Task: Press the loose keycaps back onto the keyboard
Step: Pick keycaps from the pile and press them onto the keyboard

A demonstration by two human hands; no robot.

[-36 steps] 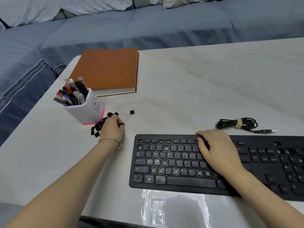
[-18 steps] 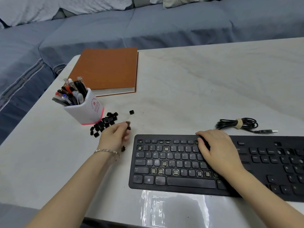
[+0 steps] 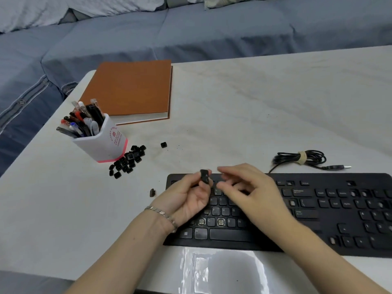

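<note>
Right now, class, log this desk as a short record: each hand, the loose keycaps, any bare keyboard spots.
left hand: pinches one keycap over the keyboard
right hand: open, fingers relaxed, close beside that keycap
keycap pile: on the table beside the pen cup
stray keycaps: one right of the pile, one by the keyboard's left edge
bare sockets: two show in the bottom letter row

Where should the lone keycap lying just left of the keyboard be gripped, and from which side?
Likely pinch the lone keycap by its two opposite faces, coming down from above: it looks tipped on edge on the table, apart from the keyboard, leaving both faces free for thumb and forefinger.
</note>
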